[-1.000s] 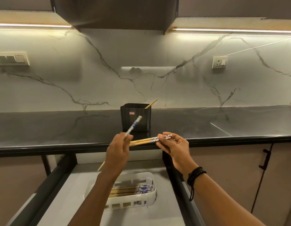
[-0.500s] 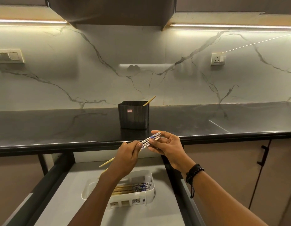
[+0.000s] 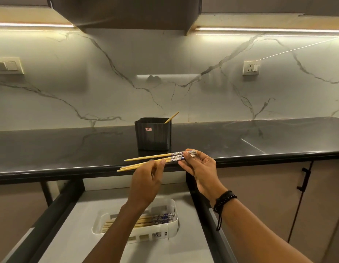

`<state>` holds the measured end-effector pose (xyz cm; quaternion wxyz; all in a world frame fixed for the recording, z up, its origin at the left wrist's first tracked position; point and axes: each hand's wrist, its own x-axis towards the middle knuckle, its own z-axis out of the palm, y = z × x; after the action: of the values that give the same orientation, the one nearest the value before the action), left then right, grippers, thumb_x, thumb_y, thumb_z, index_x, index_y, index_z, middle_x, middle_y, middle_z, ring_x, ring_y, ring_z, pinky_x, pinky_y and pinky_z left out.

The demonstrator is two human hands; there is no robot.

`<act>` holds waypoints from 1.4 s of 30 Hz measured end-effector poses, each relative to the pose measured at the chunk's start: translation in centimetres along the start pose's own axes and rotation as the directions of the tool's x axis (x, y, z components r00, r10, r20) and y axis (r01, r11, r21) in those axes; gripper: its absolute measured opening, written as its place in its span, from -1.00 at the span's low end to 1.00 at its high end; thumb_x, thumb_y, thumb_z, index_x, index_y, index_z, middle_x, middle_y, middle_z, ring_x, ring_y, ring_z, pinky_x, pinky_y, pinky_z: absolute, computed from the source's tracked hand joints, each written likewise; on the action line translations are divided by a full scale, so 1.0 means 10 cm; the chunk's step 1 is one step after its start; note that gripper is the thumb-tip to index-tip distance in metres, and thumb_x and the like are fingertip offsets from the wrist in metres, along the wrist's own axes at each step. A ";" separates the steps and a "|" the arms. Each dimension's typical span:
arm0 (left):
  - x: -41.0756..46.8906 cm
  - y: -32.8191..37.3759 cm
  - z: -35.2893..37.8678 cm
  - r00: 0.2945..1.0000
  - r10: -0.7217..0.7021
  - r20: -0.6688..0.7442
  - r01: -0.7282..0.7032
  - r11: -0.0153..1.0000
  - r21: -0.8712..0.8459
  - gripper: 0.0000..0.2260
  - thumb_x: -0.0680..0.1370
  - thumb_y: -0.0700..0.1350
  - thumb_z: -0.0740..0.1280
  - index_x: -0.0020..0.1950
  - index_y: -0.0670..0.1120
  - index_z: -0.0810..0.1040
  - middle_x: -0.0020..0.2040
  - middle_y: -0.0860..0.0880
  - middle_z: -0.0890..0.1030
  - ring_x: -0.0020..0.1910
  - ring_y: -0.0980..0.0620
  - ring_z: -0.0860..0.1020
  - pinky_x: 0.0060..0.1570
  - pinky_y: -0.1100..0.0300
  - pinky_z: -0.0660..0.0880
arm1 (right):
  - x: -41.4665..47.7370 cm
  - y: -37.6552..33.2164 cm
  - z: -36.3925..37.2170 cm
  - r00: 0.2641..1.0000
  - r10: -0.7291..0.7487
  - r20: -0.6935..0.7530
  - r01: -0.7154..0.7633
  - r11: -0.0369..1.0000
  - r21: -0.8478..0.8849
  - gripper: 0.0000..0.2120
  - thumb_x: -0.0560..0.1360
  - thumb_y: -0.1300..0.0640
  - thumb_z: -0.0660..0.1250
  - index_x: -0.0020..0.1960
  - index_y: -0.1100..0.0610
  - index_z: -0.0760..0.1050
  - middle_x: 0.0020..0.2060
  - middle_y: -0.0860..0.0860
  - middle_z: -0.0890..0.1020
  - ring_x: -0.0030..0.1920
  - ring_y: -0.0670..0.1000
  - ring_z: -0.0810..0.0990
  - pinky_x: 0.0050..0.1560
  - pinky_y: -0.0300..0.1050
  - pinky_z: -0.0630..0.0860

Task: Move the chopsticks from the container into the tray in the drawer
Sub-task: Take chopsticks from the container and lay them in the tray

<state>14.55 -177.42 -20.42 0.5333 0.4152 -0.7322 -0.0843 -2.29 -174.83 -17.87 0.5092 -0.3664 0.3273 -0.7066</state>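
Countertop (image 3: 70,149): both hands (image 3: 200,166) seemingly grip chopsticks (image 3: 155,158).

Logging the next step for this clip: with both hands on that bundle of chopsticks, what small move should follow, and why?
Probably lower the held chopsticks down into the white tray in the open drawer. Both the left hand and the right hand hold them, roughly level and parallel to those already lying in the tray directly below.
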 end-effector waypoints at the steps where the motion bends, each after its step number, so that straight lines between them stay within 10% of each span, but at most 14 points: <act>1: -0.01 0.05 0.01 0.987 -0.132 0.092 0.140 0.987 -0.081 -0.67 0.56 0.20 0.13 -0.20 0.03 0.52 -0.31 0.06 0.58 -0.30 0.09 0.56 -0.27 0.22 0.51 | 0.01 0.00 -0.01 1.000 0.004 -0.002 -0.004 1.000 0.027 -0.75 0.42 0.23 0.42 0.08 0.24 0.56 -0.04 0.20 0.70 -0.02 0.10 0.70 -0.11 -0.17 0.67; 5: 0.02 0.09 0.00 0.787 -0.537 0.304 0.608 0.590 -0.531 -0.66 0.57 0.11 0.22 0.00 -0.13 0.61 -0.09 -0.09 0.70 -0.05 -0.03 0.66 -0.09 0.14 0.61 | 0.01 0.01 -0.02 0.999 0.044 0.025 -0.045 0.996 0.078 -0.75 0.42 0.24 0.41 0.08 0.25 0.56 -0.04 0.22 0.70 -0.05 0.09 0.71 -0.07 -0.14 0.67; 8: 0.08 0.07 -0.10 0.736 -0.572 0.363 0.587 0.270 -0.764 -0.67 0.56 -0.04 0.28 0.16 -0.27 0.55 0.00 -0.20 0.69 0.00 -0.10 0.67 -0.10 0.10 0.65 | 0.00 0.03 0.01 0.992 0.099 0.076 -0.104 0.992 0.066 -0.69 0.38 0.23 0.43 0.11 0.27 0.56 -0.02 0.23 0.70 -0.06 0.08 0.71 -0.05 -0.13 0.67; 13: 0.09 0.10 -0.18 0.711 -0.595 0.375 0.477 0.016 -0.879 -0.68 0.57 -0.18 0.29 0.28 -0.30 0.46 0.06 -0.27 0.65 0.05 -0.17 0.65 -0.13 0.05 0.65 | -0.03 0.08 0.05 0.984 0.153 0.092 -0.159 0.986 0.054 -0.68 0.44 0.27 0.42 0.17 0.30 0.54 0.03 0.25 0.69 -0.02 0.10 0.70 0.01 -0.10 0.66; 23: 0.13 0.05 -0.24 0.713 -0.599 0.365 0.429 -0.038 -0.902 -0.75 0.58 -0.21 0.28 0.21 -0.28 0.47 0.04 -0.27 0.65 0.02 -0.14 0.65 -0.20 0.09 0.65 | -0.07 0.03 0.10 0.965 0.181 0.191 -0.215 0.961 0.176 -0.57 0.63 -0.03 0.15 0.22 0.32 0.49 0.12 0.30 0.65 0.08 0.18 0.68 0.09 -0.06 0.63; 42: 0.13 -0.07 -0.27 0.723 -0.546 0.423 0.453 -0.088 -0.887 -0.84 0.56 -0.14 0.30 0.07 -0.21 0.55 0.02 -0.22 0.67 -0.06 -0.06 0.69 -0.21 0.15 0.65 | -0.10 0.12 0.15 0.924 0.265 0.276 -0.303 0.947 0.104 -0.49 0.44 -0.11 0.32 0.24 0.23 0.48 0.13 0.24 0.66 0.14 0.16 0.65 0.13 -0.01 0.61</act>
<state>17.04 -177.93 -18.75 0.6201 0.2139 -0.2667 -0.7061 -0.19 -174.30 -18.27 0.6701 -0.3661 0.2556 -0.5930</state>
